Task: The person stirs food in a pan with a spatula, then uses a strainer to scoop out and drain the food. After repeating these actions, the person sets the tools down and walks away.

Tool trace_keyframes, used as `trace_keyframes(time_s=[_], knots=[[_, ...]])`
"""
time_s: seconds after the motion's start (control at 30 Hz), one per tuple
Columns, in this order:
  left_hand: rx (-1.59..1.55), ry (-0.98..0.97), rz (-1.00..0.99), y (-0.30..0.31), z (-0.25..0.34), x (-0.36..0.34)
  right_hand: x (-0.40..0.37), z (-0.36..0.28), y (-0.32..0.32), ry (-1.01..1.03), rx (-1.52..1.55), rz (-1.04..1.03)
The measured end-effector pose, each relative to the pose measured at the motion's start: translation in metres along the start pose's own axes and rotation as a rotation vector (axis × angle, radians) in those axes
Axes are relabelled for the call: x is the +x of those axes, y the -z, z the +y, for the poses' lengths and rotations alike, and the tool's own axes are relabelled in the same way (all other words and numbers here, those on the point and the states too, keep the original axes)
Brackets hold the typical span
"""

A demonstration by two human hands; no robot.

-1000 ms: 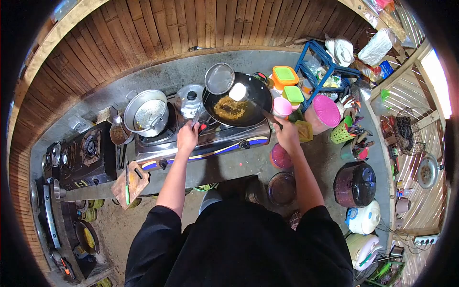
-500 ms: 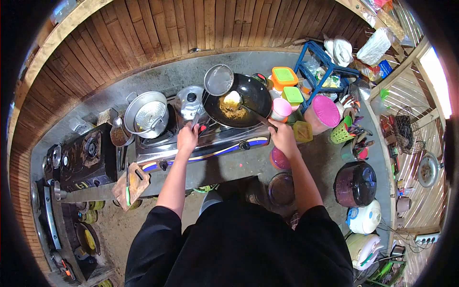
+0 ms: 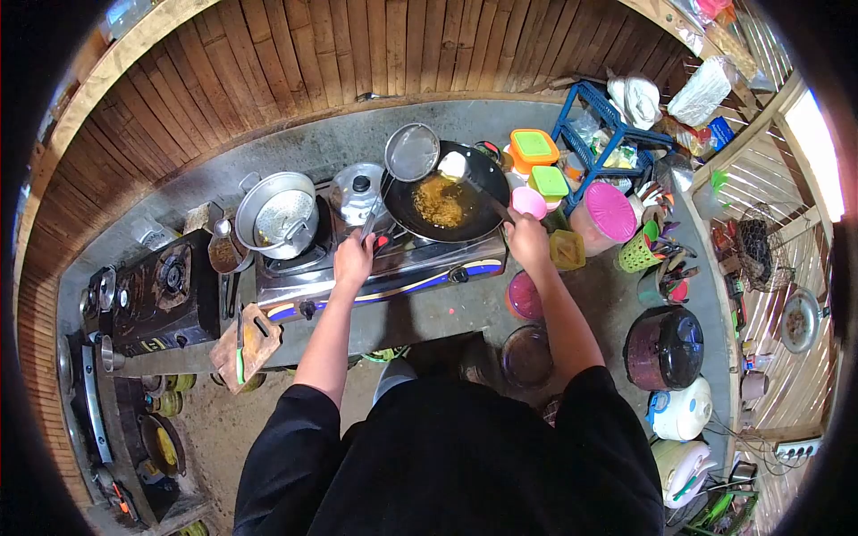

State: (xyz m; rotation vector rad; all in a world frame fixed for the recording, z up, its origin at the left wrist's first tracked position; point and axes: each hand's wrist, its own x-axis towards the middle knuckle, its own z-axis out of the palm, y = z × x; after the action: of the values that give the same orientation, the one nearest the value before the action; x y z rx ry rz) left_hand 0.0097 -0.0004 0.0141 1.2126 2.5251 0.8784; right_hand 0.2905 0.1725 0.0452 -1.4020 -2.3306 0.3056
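Note:
My left hand (image 3: 354, 259) is closed round the handle of a round mesh strainer (image 3: 412, 153), which is held over the left rim of a black wok (image 3: 488, 192). In the wok lies shredded golden-brown food (image 3: 440, 204) in oil. My right hand (image 3: 525, 239) grips the handle of a spatula (image 3: 453, 166), whose pale, shiny head is near the far side of the wok, just above the food. The wok sits on the right burner of a silver stove (image 3: 384, 288).
Left of the wok are a lidded pot (image 3: 356, 189) and a steamer pot (image 3: 281, 214). A cutting board with a green-handled knife (image 3: 239, 357) lies further left. Plastic containers (image 3: 549, 183), a pink-lidded tub (image 3: 609, 213) and a blue rack (image 3: 612, 129) stand right.
The spatula head has moved up and right, off the food, and my right hand has shifted slightly. The food now lies more spread out. The strainer has hardly moved.

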Motion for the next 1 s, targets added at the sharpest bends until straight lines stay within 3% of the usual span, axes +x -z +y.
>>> trace_keyframes(time_s=[0.07, 0.4, 0.5, 0.57, 0.67, 0.8, 0.9, 1.0], knots=[[0.009, 0.023, -0.02, 0.001, 0.001, -0.001, 0.003, 0.009, -0.018, 0.144, 0.072, 0.009], [-0.01, 0.018, -0.023, -0.003, -0.004, 0.002, -0.02, 0.017, 0.027, 0.114, 0.199, -0.164], [0.005, 0.023, -0.029, 0.0, -0.002, 0.0, -0.034, 0.021, 0.044, 0.195, 0.251, -0.061], [0.003, 0.017, -0.04, 0.001, -0.001, 0.0, -0.042, 0.013, 0.063, 0.079, 0.105, -0.033], [-0.003, 0.021, -0.036, 0.0, -0.002, 0.0, -0.046, 0.019, 0.06, 0.131, -0.003, 0.127], [0.008, -0.001, -0.027, 0.0, -0.003, 0.001, -0.051, 0.014, 0.047, 0.113, -0.073, 0.177], [-0.008, 0.002, -0.018, -0.001, -0.003, 0.001, -0.059, -0.003, 0.045, 0.137, -0.188, 0.094], [0.013, 0.022, -0.028, -0.001, -0.002, 0.001, -0.061, -0.011, 0.037, 0.09, 0.05, -0.004]])
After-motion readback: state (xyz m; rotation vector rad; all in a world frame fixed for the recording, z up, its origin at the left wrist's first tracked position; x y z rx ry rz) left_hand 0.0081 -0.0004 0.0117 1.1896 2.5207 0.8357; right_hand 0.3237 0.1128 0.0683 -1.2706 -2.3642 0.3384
